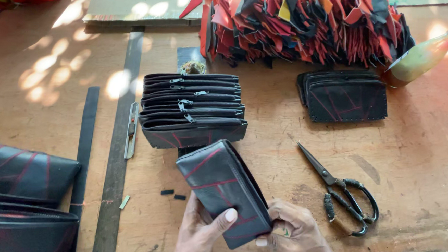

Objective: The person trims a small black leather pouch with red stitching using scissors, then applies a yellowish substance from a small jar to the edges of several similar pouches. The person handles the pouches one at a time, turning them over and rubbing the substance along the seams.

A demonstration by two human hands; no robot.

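Both hands closed around a black rectangular leather-like pouch with red stitched lines [224,191], held tilted just above the wooden tabletop [416,167]. Left hand [198,232] under the pouch's lower edge, thumb pressed flat across its front face. Right hand [295,234] gripping the lower right corner, fingers curled behind, thumb tip on the front edge. Just beyond the fingertips, a stack of similar black zippered pouches [194,111], overlapping like shingles. To the right of the right hand, near but apart, black-handled metal scissors [340,191], lying shut. Farther off beyond the right fingers, a second smaller stack of black pouches [344,96]. Left of the left hand, a long dark metal ruler [118,151] and two small black scraps [173,194].
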